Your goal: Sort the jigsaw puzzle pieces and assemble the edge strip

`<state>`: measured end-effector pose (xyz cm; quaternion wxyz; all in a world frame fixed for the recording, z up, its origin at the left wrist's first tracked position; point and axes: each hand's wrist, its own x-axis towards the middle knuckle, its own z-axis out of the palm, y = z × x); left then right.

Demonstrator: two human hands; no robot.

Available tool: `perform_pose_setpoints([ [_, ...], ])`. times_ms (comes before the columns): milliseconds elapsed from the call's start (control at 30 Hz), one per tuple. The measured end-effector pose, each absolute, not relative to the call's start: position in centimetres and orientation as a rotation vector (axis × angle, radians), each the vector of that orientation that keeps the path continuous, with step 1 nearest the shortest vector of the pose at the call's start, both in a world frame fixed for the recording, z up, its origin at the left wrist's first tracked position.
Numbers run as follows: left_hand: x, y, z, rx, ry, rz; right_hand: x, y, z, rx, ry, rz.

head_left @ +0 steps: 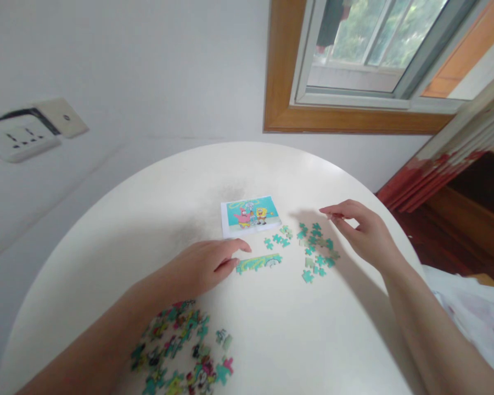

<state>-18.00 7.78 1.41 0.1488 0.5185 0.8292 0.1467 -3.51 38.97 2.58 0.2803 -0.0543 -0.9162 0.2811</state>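
Note:
My left hand (214,264) rests near the left end of a joined strip of puzzle pieces (259,263), fingers apart and holding nothing. Over the right side of the table, my right hand (360,227) hovers with thumb and forefinger nearly together; whatever they hold, if anything, is too small to make out. Below and left of it lie loose teal pieces (308,276). A reference picture (253,215) with cartoon figures sits behind the strip. Between the picture and strip are several small teal and pale pieces (277,238).
Mixed colourful pieces (203,373) are spread at the near left, partly under my left forearm. The round white table (296,340) stands against a wall with a socket (22,137). A window (362,49), a red-and-white curtain (432,170) and plastic bags (473,312) are to the right.

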Motion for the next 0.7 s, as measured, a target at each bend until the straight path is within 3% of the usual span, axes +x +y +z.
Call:
perform_pose_setpoints([
  [700,-17.97,7.82,1.48,1.501,2.386,0.43,-3.56,38.83,2.53,-0.143,-2.458,0.788],
])
